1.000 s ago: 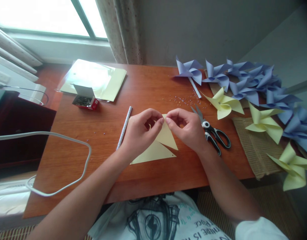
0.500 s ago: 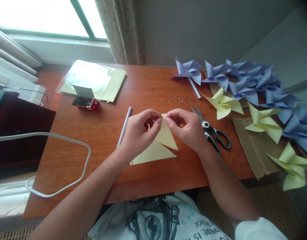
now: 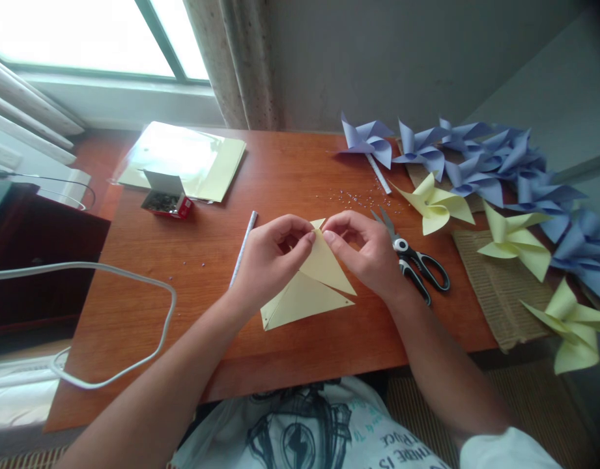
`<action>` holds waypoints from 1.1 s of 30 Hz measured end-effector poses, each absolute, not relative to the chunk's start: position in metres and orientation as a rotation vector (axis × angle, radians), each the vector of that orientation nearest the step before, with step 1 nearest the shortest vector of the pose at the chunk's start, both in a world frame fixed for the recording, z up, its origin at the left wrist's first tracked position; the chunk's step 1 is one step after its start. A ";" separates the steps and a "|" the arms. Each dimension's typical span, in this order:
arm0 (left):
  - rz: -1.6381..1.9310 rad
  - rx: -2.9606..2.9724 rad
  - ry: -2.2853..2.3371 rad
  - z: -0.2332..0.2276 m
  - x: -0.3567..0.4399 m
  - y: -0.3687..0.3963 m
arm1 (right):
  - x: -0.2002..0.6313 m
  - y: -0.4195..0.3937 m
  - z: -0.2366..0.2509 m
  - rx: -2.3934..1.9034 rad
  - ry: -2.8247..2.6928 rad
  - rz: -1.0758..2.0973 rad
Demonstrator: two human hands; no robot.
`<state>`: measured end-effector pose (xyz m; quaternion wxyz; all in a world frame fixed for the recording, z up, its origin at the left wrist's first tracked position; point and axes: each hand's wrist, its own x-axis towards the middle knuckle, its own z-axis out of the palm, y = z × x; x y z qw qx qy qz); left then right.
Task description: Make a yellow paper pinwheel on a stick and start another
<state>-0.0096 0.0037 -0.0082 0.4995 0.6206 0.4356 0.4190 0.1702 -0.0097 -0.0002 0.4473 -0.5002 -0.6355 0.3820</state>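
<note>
A yellow sheet of paper (image 3: pixel 304 303), cut in from its corners and with small holes near some tips, lies on the table in front of me. My left hand (image 3: pixel 283 251) pinches its far edge between thumb and forefinger. Close beside it, my right hand (image 3: pixel 361 247) also has thumb and fingers pinched at the far part of the paper. The fingertips partly hide what they hold there. To the left of my left hand rests a patterned paper stick (image 3: pixel 243 247). Scissors (image 3: pixel 410 254) with black-and-white handles lie just right of my right hand, blades partly spread.
Purple pinwheels (image 3: pixel 475 156) and yellow pinwheels (image 3: pixel 515 238) sit at the right, some on corrugated cardboard (image 3: pixel 480 286). A red box of small metal pieces (image 3: pixel 167 202) stands by a stack of yellow paper (image 3: pixel 226 169). A white cable (image 3: pixel 167 319) loops over the table's left side.
The yellow paper has shifted slightly right and toward me, and its near left corner with holes now shows. Both hands stay pinched at its far edge.
</note>
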 end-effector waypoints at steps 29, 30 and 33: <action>1.099 1.699 1.302 -0.005 -0.006 0.001 | 0.158 -0.015 -0.009 -1.101 -1.969 0.099; 1.103 1.693 1.303 -0.005 -0.006 0.001 | 0.158 -0.015 -0.009 -1.102 -1.964 0.111; 1.110 1.693 1.294 -0.005 -0.007 0.001 | 0.159 -0.015 -0.008 -1.119 -1.942 0.107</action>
